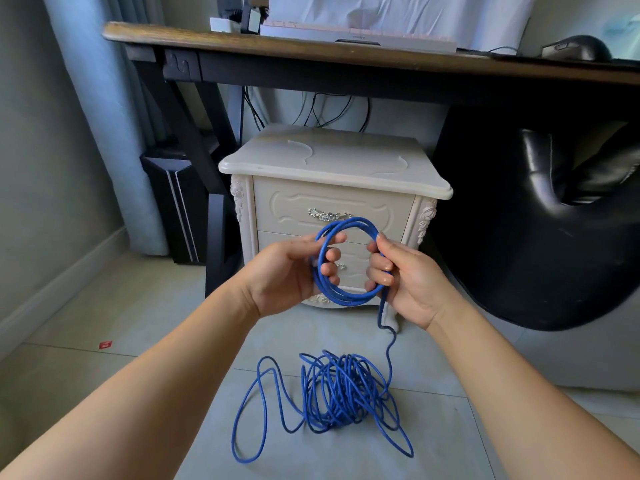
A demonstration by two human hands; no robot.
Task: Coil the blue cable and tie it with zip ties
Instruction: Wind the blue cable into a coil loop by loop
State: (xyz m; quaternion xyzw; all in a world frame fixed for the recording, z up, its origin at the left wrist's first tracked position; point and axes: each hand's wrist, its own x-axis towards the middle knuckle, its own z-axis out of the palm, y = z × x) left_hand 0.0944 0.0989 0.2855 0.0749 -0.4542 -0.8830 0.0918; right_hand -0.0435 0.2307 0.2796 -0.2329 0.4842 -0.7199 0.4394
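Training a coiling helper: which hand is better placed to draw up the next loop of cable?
Probably the right hand: the free strand drops from it to the pile below, while the left hand grips the coil on its other side.

"SONY" on white desk bar (pixel 359 37)
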